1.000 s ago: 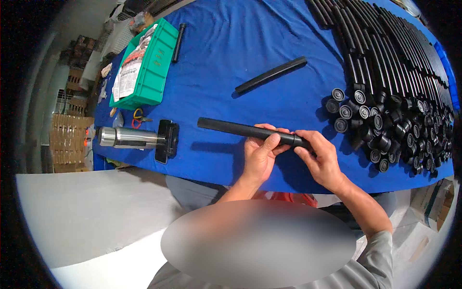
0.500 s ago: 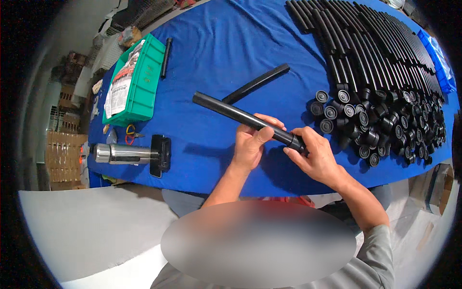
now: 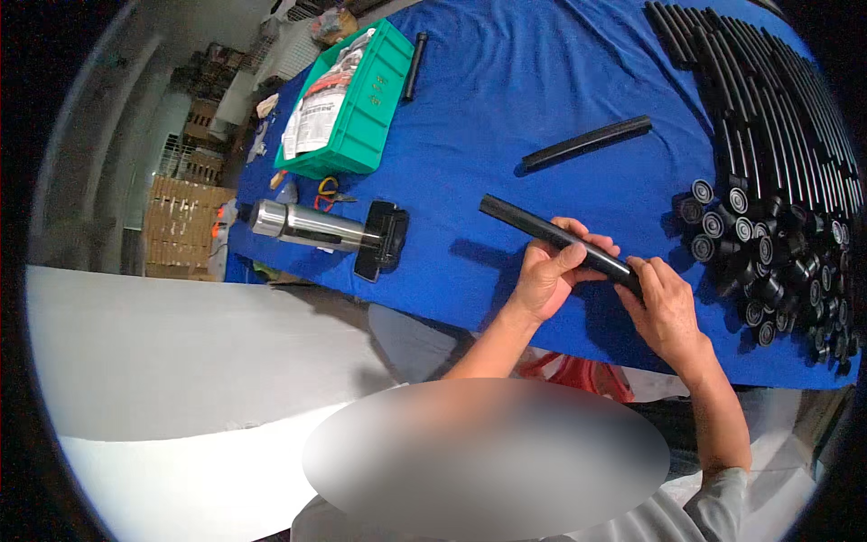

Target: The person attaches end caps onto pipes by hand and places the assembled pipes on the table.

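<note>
Both hands hold one black tube point(image 3: 524, 217) aslant above the blue-covered table, its free end pointing to the far left. My left hand point(image 3: 548, 275) is closed around its middle, thumb on top and fingers beneath. The fingers of my right hand point(image 3: 666, 309) wrap the near right end, hiding it. Beyond the hands a second black tube point(image 3: 587, 144) lies on the cloth. To the right, several black round caps point(image 3: 742, 228) with ringed ends sit in a loose heap. Behind them are rows of black tubes point(image 3: 768, 117).
At the left stands a green crate point(image 3: 361, 126) with newspaper in it. Nearer are a steel flask point(image 3: 312, 226), a black stand-like object point(image 3: 383, 239) and scissors point(image 3: 327, 194) with coloured handles. Another dark tube point(image 3: 415, 68) lies beside the crate. The blue cloth point(image 3: 470, 126) covers the table.
The view has turned, shifting the table's things rightward in the picture. Both hands keep hold of the tube. My right fingers now cover its end, where a cap-like wider part showed before.
</note>
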`<state>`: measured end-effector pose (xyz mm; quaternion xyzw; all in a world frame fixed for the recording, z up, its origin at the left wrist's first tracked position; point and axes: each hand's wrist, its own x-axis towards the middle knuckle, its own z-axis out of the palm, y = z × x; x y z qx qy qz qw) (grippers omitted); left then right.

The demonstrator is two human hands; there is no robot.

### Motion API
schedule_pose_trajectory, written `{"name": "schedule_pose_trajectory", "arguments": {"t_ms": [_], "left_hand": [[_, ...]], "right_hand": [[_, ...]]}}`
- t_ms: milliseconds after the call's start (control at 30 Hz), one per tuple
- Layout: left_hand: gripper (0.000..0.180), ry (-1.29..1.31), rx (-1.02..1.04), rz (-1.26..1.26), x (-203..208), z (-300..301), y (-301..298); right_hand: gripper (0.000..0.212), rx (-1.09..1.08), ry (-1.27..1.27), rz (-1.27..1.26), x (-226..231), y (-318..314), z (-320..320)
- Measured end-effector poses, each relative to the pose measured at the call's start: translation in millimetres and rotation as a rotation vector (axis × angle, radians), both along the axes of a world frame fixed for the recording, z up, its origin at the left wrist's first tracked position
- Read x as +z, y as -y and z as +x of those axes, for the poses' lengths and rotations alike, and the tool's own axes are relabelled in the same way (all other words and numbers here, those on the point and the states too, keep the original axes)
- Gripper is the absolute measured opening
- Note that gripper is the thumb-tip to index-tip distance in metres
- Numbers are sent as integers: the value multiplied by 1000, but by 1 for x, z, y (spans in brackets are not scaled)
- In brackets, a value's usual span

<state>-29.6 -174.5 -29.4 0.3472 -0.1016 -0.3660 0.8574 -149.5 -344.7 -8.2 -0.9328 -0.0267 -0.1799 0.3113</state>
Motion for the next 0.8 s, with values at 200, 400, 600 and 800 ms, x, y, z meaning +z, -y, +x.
{"name": "schedule_pose_trajectory", "arguments": {"t_ms": [200,400,600,800], "left_hand": [[26,44,-50,87,-1,5,-8],[33,78,-85,94,1,1,2],[32,109,16,49,-4,7,-11],[33,46,1,27,-2,9,-15]], "right_hand": [[33,40,-72,298,-2,-5,-2],[30,64,-63,314,-6,11,-2],[32,59,-77,260,-4,2,-1],[33,31,-129,445,-8,4,3]]}}
